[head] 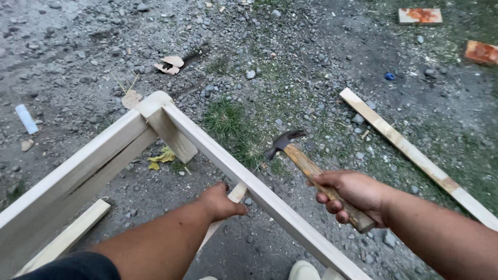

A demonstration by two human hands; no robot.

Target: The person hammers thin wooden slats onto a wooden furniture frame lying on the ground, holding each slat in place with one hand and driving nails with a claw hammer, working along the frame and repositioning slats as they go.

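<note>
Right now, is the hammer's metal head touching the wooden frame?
Apart. The head view shows the hammer head raised in the right hand, with ground visible between it and the frame rail.

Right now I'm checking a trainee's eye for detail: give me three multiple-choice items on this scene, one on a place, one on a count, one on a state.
1. Where does the loose plank lie?
A. on the frame
B. on the gravel right of the frame
C. against a wall

2. How many reddish bricks show at top right?
A. two
B. four
C. none

3. The hammer is
A. lying on the ground
B. hooked on the frame
C. gripped in the right hand

Answers:
1 B, it lies flat beside the wooden frame.
2 A, one brick and another.
3 C, fingers wrap its handle.
</note>
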